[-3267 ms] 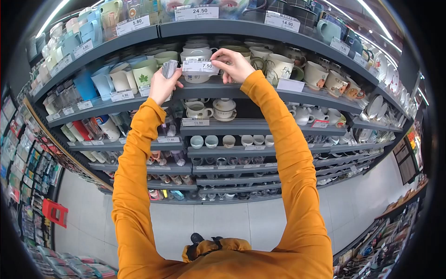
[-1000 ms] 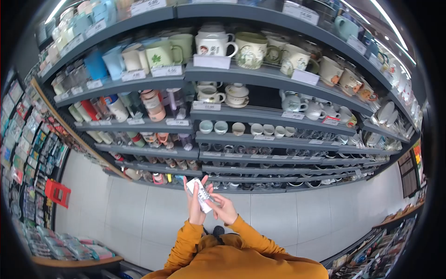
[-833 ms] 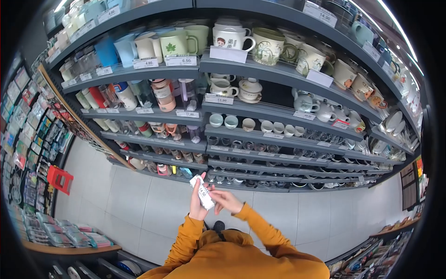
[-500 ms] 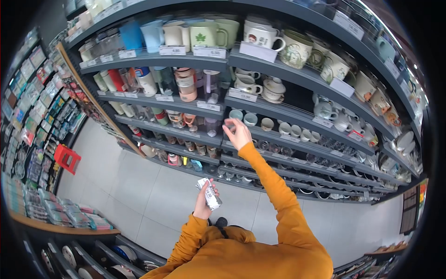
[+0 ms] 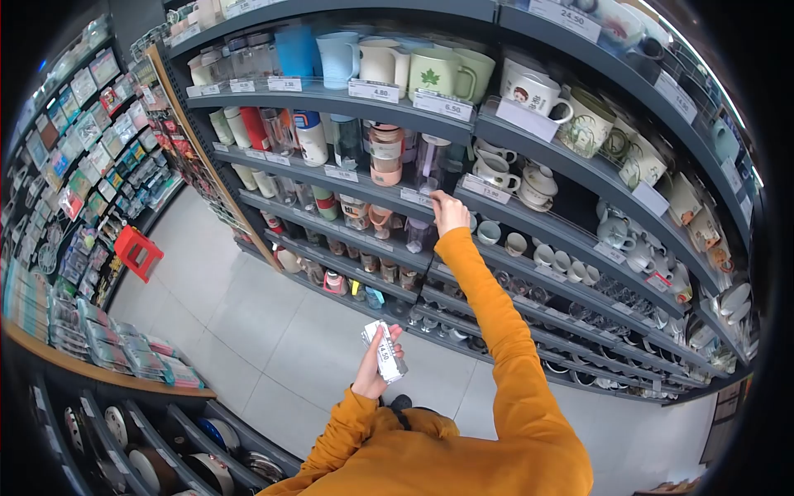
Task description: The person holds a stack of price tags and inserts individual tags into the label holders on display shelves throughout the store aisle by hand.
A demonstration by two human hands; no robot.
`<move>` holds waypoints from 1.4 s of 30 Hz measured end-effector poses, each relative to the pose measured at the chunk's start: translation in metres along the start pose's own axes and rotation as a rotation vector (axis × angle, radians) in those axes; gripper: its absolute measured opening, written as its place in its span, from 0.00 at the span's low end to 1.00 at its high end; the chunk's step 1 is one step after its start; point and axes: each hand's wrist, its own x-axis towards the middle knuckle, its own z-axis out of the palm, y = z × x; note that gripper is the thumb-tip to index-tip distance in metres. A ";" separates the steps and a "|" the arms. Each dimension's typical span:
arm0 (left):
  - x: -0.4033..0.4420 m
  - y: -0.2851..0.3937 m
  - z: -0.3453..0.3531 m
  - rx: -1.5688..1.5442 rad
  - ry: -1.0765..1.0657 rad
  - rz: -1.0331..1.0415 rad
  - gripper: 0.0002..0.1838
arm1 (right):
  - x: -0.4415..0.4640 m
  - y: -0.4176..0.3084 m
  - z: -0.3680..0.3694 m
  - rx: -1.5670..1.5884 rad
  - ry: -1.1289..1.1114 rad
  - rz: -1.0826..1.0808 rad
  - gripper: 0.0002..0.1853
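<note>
My left hand (image 5: 378,365) is closed around a small stack of white price tags (image 5: 385,354), held low in front of my body; the top one reads 14.50. Stretched out to the shelves, my right hand (image 5: 449,213) has its fingers pinched together at the right end of a price tag (image 5: 415,197) on a shelf edge. Just above that tag stands a clear tumbler with a purple part (image 5: 431,161). A white cream jug (image 5: 495,171) sits to the right, and small cups (image 5: 489,232) stand below and right of the hand.
Mugs (image 5: 436,74) line the upper shelf, with pink-lidded bottles (image 5: 385,153) below. A red step stool (image 5: 139,253) stands on the tiled floor at left. Packaged goods (image 5: 124,347) and a rack of pans (image 5: 153,467) are at lower left.
My right hand has moved from in front of the small cups to the price tag on the shelf edge above. The view has shifted, and my left hand still holds the stack.
</note>
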 end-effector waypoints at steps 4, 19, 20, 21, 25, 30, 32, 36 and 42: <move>0.009 0.024 -0.003 0.022 -0.107 0.033 0.24 | 0.006 -0.013 -0.013 0.201 0.035 0.053 0.06; 0.078 0.218 -0.022 0.204 -0.264 0.256 0.28 | -0.089 -0.168 0.074 1.003 -0.673 0.459 0.08; 0.081 0.238 -0.024 0.199 -0.268 0.279 0.28 | -0.078 -0.179 0.089 1.036 -0.765 0.441 0.08; 0.085 0.261 -0.028 0.198 -0.277 0.300 0.29 | -0.070 -0.194 0.107 1.032 -0.824 0.398 0.09; 0.115 0.352 -0.062 0.124 -0.227 0.350 0.28 | -0.011 -0.251 0.173 0.679 -0.673 -0.044 0.10; 0.125 0.462 -0.089 0.230 -0.281 0.233 0.27 | 0.116 -0.312 0.250 0.124 -0.015 -0.070 0.12; 0.130 0.493 -0.089 0.282 -0.278 0.217 0.27 | 0.145 -0.285 0.295 -0.154 -0.030 -0.122 0.13; 0.138 0.541 -0.105 0.259 -0.249 0.110 0.28 | 0.161 -0.286 0.305 -0.146 -0.277 -0.009 0.10; 0.157 0.584 -0.095 0.234 -0.440 0.119 0.28 | 0.143 -0.332 0.273 0.123 -0.071 0.204 0.10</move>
